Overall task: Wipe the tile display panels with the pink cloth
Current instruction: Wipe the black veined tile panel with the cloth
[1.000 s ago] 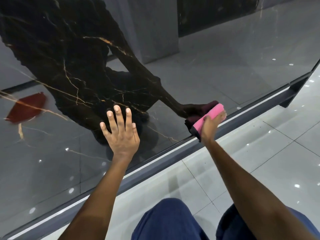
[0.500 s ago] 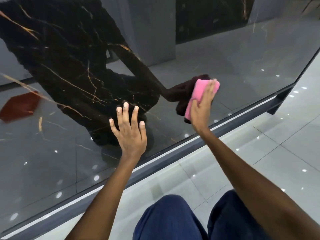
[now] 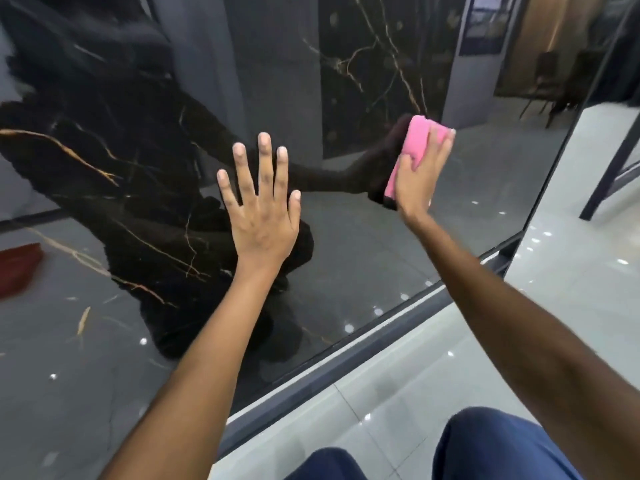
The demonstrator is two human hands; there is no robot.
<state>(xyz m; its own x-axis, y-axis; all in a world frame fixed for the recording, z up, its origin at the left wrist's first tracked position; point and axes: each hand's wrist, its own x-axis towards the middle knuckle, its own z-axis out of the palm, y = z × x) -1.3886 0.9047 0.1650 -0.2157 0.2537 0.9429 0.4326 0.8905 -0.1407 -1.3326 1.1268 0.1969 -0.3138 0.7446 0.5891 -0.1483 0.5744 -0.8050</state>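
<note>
Right hand (image 3: pixel 417 174) is pressing the folded pink cloth (image 3: pixel 414 150) flat against the glossy black gold-veined tile panel (image 3: pixel 145 209), fingers extended over it, while left hand (image 3: pixel 262 209) is bracing there, splayed, holding nothing.

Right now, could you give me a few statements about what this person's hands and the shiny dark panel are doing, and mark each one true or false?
1. The right hand presses the pink cloth against the tile panel. True.
2. The left hand holds a second cloth. False: it lies flat on the panel, fingers spread, holding nothing.
3. The panel is black with gold veins. True.
4. The cloth lies on the floor. False: it is up on the panel under the right hand.
</note>
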